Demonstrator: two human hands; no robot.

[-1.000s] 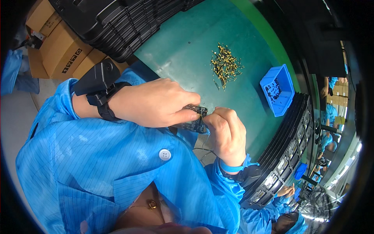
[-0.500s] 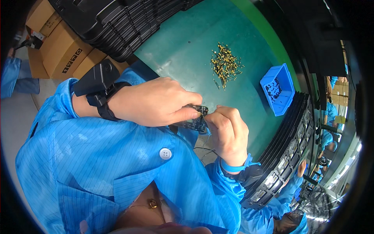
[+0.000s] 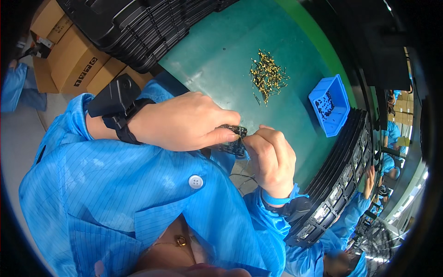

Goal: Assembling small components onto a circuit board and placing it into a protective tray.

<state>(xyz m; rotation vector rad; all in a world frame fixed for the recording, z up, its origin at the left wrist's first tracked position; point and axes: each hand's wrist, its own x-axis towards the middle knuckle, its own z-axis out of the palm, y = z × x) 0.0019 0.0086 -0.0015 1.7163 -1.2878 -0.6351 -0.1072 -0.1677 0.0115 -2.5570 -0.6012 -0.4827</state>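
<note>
My left hand (image 3: 189, 122) is closed on a small dark circuit board (image 3: 235, 147), its thumb lying across the board's face near one edge. At that same edge my right hand (image 3: 272, 159) has its fingertips pinched together, touching the board. Whatever sits between those fingertips is too small and covered to make out. Beyond both hands, a loose pile of short black pieces with gold-coloured ends (image 3: 268, 76) lies on the green tabletop (image 3: 210, 57).
A blue bin (image 3: 333, 108) with small black parts stands to the right. Black trays are stacked at the near right (image 3: 339, 184) and far left (image 3: 138, 27). Cardboard boxes (image 3: 69, 60) stand on the left. A co-worker's raised hand (image 3: 369, 181) shows at the right.
My hands and the board have hardly moved. The co-worker's hand at the right has risen and shifted away from me.
</note>
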